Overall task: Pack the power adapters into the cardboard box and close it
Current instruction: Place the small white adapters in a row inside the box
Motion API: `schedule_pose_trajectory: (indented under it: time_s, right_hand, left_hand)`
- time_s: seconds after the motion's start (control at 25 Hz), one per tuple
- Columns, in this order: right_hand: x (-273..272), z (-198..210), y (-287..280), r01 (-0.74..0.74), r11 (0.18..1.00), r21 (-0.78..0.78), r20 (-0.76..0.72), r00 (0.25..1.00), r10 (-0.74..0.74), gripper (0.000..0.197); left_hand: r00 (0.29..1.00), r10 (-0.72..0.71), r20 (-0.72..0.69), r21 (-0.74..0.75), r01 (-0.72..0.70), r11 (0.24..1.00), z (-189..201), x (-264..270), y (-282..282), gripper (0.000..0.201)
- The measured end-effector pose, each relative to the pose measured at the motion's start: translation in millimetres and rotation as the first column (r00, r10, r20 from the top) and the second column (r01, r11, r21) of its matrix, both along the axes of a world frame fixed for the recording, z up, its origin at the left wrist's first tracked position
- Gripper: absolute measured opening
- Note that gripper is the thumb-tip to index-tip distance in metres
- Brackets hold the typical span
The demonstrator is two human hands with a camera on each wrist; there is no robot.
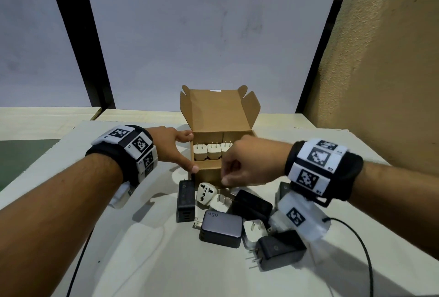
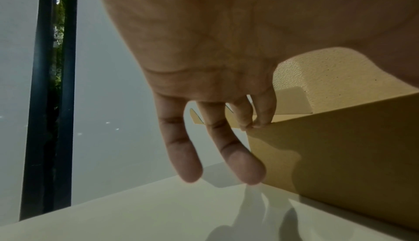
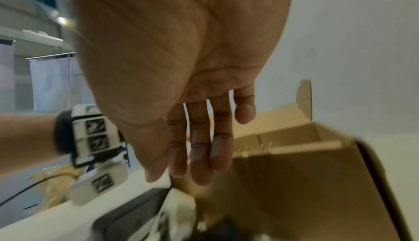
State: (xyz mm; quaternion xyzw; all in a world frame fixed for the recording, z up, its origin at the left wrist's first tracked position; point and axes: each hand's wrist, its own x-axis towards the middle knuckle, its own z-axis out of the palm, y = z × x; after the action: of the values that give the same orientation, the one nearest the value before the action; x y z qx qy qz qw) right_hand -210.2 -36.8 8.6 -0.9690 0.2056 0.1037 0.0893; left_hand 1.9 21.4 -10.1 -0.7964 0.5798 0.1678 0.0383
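Observation:
The brown cardboard box (image 1: pixel 218 111) stands open in the middle of the white table, its lid upright. Three white adapters (image 1: pixel 213 151) sit prongs-up along its back row; the front half is bare. My left hand (image 1: pixel 177 148) touches the box's left wall, thumb at the front corner; in the left wrist view two fingers (image 2: pixel 260 115) rest on the box's (image 2: pixel 340 155) top edge. My right hand (image 1: pixel 247 163) hovers empty at the front wall, fingers (image 3: pixel 199 155) straight and pointing down at a pile of adapters, among them a grey 65W one (image 1: pixel 222 227).
The pile in front of the box holds a flat black adapter (image 1: pixel 186 200), a white travel plug (image 1: pixel 206 195), more black adapters (image 1: pixel 253 205) (image 1: pixel 280 249) and a white one (image 1: pixel 255 230). A black cable (image 1: pixel 365 261) curves at the right. A tan wall (image 1: pixel 380 59) rises on the right.

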Motion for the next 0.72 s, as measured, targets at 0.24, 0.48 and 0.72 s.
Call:
schedule_pose_trajectory:
  time_s: [0.24, 0.48, 0.72]
  right_hand:
    - [4, -22, 23, -0.085, 0.993, -0.080, -0.089, 0.993, 0.078, 0.025]
    - [-2, -21, 14, -0.069, 0.998, -0.008, 0.015, 0.998, 0.069, 0.026]
    - [-7, -7, 1, -0.066, 0.990, 0.127, 0.187, 0.982, 0.041, 0.026]
  left_hand:
    - [0.996, 0.005, -0.085, 0.009, -0.004, 1.000, -2, 3, 3, 0.132]
    - [0.999, 0.009, -0.038, 0.003, -0.009, 1.000, -1, 2, 0, 0.111]
    - [0.999, -0.009, -0.041, -0.003, 0.008, 1.000, 2, -1, 1, 0.108]
